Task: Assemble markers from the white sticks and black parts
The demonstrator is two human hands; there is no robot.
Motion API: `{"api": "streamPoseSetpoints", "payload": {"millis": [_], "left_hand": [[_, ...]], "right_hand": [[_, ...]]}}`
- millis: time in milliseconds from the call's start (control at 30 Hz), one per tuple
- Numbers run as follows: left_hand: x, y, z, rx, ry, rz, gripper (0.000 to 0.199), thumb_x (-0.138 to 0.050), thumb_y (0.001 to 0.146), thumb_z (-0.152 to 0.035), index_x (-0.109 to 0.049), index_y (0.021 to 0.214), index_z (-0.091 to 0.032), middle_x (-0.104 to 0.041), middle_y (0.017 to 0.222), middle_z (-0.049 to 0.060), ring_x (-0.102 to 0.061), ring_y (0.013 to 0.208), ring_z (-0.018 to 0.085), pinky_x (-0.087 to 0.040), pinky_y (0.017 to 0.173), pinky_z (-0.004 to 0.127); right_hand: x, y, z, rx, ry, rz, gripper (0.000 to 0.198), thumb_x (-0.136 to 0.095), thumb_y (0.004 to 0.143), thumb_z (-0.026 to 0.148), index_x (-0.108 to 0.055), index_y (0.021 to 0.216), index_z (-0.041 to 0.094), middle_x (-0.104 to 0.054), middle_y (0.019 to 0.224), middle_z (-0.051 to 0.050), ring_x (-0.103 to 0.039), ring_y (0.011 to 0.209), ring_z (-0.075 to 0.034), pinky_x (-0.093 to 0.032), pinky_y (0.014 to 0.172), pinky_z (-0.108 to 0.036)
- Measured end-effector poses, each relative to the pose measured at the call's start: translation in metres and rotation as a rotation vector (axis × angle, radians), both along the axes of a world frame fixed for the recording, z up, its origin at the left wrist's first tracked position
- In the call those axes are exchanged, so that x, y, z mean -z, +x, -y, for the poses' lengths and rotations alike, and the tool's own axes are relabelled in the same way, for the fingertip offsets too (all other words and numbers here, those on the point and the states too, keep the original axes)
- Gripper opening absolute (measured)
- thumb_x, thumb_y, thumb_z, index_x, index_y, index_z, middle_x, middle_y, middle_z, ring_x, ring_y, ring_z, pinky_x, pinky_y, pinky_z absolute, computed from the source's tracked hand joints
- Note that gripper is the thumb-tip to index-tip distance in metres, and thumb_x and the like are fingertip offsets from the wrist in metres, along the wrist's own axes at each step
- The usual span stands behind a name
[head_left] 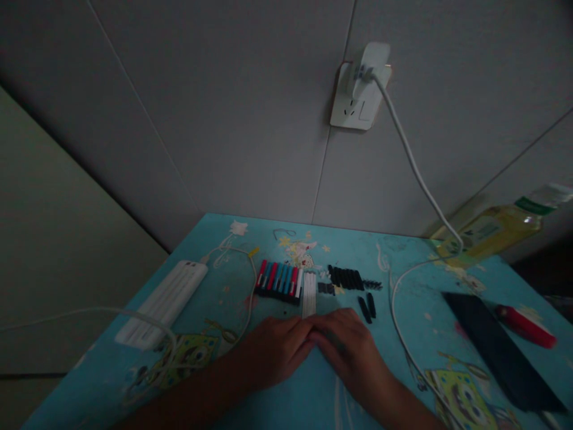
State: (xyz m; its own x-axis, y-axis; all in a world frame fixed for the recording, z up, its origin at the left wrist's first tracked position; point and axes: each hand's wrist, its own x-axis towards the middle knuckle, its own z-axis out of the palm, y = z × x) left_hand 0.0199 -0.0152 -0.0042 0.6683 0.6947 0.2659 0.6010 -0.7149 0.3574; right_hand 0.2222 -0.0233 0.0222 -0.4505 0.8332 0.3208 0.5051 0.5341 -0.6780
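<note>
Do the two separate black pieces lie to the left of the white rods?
No, the two black pieces lie to the right of the white rods, just beyond the right hand.

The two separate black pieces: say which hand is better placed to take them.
Likely the right hand: the two black pieces lie just beyond it, on its side; the left hand is farther away.

Worn on the person's head, the single camera looks forward and down over the bare forearms [391,388], which enter from the bottom edge, close to the lens. It faces across a light-blue, cartoon-printed desk [290,403] to a grey panelled wall [246,119] filling the upper half. A row of thin white sticks [309,292] lies below the view's centre, at middle distance.
</note>
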Motion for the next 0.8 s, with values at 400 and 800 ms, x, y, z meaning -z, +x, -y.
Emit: {"api": "streamPoseSetpoints", "payload": {"millis": [400, 800], "left_hand": [[-0.007, -0.009, -0.003, 0.023, 0.037, 0.292, 0.036, -0.048, 0.099, -0.012, -0.048, 0.134, -0.019, -0.059, 0.12, 0.01, -0.061, 0.11, 0.018, -0.053, 0.095, 0.031], [0.004, -0.018, 0.0, 0.073, 0.141, 0.386, 0.047, -0.052, 0.095, -0.007, -0.042, 0.139, -0.02, -0.052, 0.132, 0.013, -0.059, 0.115, 0.018, -0.056, 0.094, 0.03]], "right_hand": [[0.004, 0.006, -0.01, 0.153, -0.334, -0.344, 0.02, -0.059, 0.095, 0.031, -0.073, 0.108, 0.025, -0.07, 0.1, -0.005, -0.065, 0.093, -0.019, -0.05, 0.084, -0.03], [0.012, -0.002, -0.003, -0.099, -0.798, -0.47, 0.026, -0.07, 0.087, 0.032, -0.073, 0.11, 0.022, -0.072, 0.095, -0.002, -0.065, 0.089, -0.018, -0.051, 0.082, -0.031]]}}
